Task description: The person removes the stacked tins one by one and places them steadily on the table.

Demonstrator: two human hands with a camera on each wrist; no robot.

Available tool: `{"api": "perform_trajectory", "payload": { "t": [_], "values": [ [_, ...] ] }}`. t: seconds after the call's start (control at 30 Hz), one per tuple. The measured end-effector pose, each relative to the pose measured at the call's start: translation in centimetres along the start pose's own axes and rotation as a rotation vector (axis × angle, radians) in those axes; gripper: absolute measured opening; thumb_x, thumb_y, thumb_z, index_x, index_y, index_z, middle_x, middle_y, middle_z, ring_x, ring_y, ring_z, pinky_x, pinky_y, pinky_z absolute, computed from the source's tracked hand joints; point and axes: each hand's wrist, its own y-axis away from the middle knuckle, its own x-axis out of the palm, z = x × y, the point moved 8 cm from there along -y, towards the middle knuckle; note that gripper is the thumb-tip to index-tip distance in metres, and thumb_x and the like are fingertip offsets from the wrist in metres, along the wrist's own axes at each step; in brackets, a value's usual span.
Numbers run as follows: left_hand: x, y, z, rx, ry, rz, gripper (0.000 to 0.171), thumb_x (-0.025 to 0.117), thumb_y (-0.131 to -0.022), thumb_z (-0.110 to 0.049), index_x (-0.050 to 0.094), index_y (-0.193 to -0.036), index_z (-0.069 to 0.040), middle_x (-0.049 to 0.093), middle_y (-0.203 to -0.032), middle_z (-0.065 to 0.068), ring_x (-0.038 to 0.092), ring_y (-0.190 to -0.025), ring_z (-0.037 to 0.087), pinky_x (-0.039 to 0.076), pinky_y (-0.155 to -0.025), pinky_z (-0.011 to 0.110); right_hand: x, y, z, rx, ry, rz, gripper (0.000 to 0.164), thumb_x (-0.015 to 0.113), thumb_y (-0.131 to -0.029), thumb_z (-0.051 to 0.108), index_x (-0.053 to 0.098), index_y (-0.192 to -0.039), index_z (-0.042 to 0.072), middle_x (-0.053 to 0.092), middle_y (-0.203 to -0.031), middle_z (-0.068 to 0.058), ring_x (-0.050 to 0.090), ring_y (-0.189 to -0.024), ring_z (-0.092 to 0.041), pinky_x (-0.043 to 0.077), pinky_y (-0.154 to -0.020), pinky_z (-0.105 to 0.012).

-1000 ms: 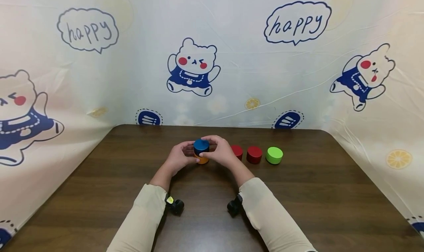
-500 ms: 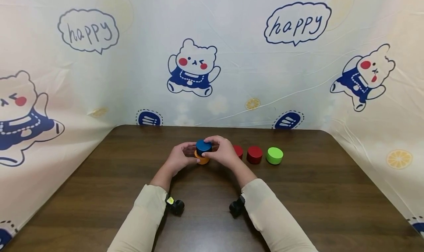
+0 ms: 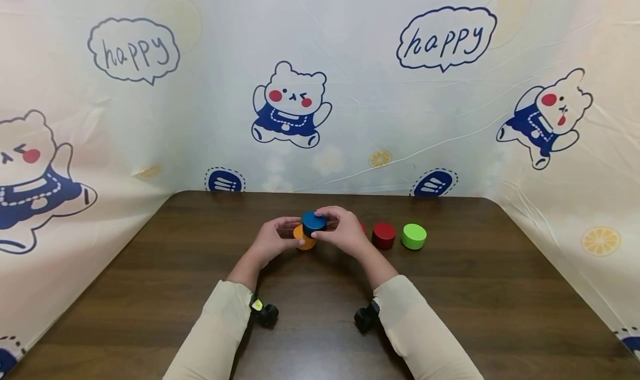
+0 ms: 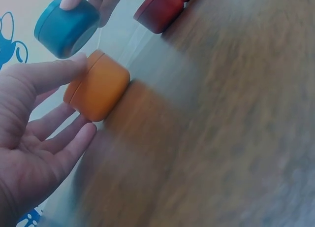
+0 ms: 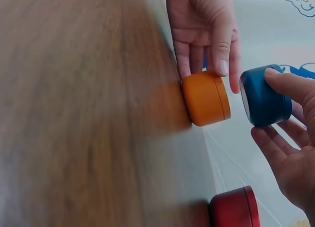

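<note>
A small orange round tin (image 3: 306, 244) stands on the table. My left hand (image 3: 272, 240) holds it at the side, its thumb touching the tin's upper edge in both wrist views. Pinched between the thumb and fingers of my right hand (image 3: 345, 233) is a blue round tin (image 3: 314, 221). It is raised off the table, slightly above and to the right of the orange tin (image 4: 101, 86). In the right wrist view a gap separates the blue tin (image 5: 263, 99) from the orange one, and the blue tin is tilted there.
Right of my hands, a red round tin (image 3: 383, 235) and a green round tin (image 3: 414, 236) stand in a row. Another red tin (image 3: 363, 228) is mostly hidden behind my right hand. A printed cloth (image 3: 360, 119) hangs behind the brown wooden table (image 3: 320, 335).
My right hand has lifted the blue tin off the orange tin and moved it to the right. More of the orange tin's top shows. My left hand has stayed almost still.
</note>
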Motion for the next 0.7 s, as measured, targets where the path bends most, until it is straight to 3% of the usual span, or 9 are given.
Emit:
{"api": "perform_trajectory", "payload": {
  "t": [0.2, 0.7],
  "values": [
    [0.0, 0.1, 0.0, -0.013, -0.037, -0.011, 0.049, 0.078, -0.084, -0.018, 0.06, -0.13, -0.013, 0.059, -0.132, 0.012, 0.056, -0.12, 0.031, 0.047, -0.099, 0.043, -0.8, 0.5, 0.0, -0.017, 0.013, -0.008, 0.041, 0.082, -0.079, 0.012, 0.068, -0.117, 0.013, 0.062, -0.123, -0.004, 0.063, -0.106, -0.023, 0.053, -0.092, -0.037],
    [0.3, 0.2, -0.2, -0.031, -0.163, -0.014, 0.045, 0.076, -0.086, -0.022, 0.063, -0.129, -0.014, 0.062, -0.127, 0.006, 0.058, -0.113, 0.025, 0.049, -0.097, 0.04, -3.1, 1.5, -0.4, 0.014, 0.033, -0.058, 0.042, 0.083, -0.079, 0.014, 0.068, -0.118, 0.013, 0.061, -0.124, -0.005, 0.063, -0.104, -0.026, 0.053, -0.091, -0.04]
  ]
}}
